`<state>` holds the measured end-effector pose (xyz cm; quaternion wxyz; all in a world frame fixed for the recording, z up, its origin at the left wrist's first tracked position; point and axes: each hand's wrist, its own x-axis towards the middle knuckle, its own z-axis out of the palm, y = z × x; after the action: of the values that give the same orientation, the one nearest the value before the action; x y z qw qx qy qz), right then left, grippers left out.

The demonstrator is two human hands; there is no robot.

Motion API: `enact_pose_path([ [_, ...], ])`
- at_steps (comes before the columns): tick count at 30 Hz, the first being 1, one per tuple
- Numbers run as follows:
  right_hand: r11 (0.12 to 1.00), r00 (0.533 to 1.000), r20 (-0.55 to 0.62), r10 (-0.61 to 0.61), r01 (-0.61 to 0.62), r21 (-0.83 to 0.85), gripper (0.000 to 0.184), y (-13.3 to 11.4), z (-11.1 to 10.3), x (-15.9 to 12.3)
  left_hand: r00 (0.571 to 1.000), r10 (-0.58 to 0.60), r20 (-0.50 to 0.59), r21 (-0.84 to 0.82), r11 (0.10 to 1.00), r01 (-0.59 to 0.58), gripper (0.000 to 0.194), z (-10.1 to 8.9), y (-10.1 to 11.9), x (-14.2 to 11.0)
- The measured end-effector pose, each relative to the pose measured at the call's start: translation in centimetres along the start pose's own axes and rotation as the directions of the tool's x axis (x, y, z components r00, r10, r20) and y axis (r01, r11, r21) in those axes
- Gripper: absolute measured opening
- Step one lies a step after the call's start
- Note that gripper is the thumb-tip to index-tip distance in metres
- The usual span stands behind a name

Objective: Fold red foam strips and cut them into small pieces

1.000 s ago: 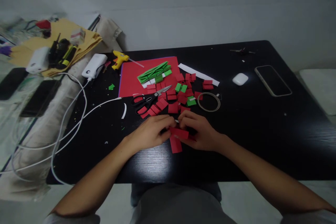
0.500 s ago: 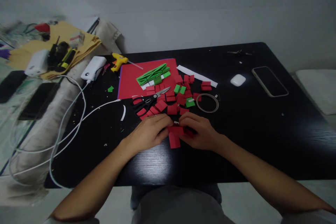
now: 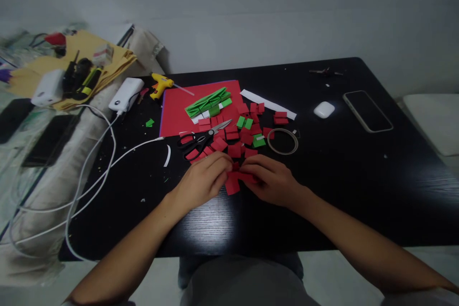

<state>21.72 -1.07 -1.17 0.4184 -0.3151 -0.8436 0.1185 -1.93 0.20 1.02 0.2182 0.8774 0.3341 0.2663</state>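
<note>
Between my two hands is a red folded paper piece [image 3: 232, 184], its lower flap hanging toward me. My left hand [image 3: 206, 178] pinches it from the left with bent fingers. From the right, my right hand [image 3: 268, 179] grips its other side; the fingertips are partly hidden behind the paper. Just beyond my hands lies a pile of small folded red papers [image 3: 234, 150], with a few green folded papers [image 3: 258, 141] among them. Black-handled scissors [image 3: 202, 139] rest open on the pile. A tape ring [image 3: 283, 141] lies to its right.
Behind the pile lie a red sheet [image 3: 172, 114], folded green paper [image 3: 208, 104] and a white strip [image 3: 268, 104]. A yellow glue gun [image 3: 161, 85], a power bank [image 3: 126, 94] and white cables [image 3: 114, 153] are left; an earbud case [image 3: 324, 109] and phone [image 3: 368, 111] are right.
The red paper piece has shifted slightly up and left and turned between my fingers. My hands have moved a little closer together; the other things on the table stay put.
</note>
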Motion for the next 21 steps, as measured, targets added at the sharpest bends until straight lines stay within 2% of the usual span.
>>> enact_pose_path([
  [6, 1.0, 0.999, -0.045, 0.006, -0.006, 0.006, 0.032, -0.3, -0.3, -0.2, 0.997, 0.017, -0.07, 0.017, 1.0, -0.016, 0.014, 0.2, 0.0, 0.0],
  [15, 1.0, 0.999, -0.051, 0.005, -0.006, -0.017, 0.038, -0.3, -0.3, -0.2, 0.997, -0.005, -0.083, -0.167, 0.986, -0.009, 0.026, -0.6, 0.6, 0.5],
  [18, 1.0, 0.998, -0.06, 0.01, -0.011, -0.021, 0.038, -0.2, -0.2, -0.2, 0.993, -0.058, -0.1, -0.233, 0.972, 0.033, 0.023, -0.9, 0.8, 0.8],
  [21, 1.0, 0.999, -0.036, 0.004, -0.005, -0.021, 0.039, -0.2, -0.1, -0.3, 0.979, -0.166, -0.12, -0.299, 0.946, 0.123, 0.019, -0.6, 0.8, 1.0],
])
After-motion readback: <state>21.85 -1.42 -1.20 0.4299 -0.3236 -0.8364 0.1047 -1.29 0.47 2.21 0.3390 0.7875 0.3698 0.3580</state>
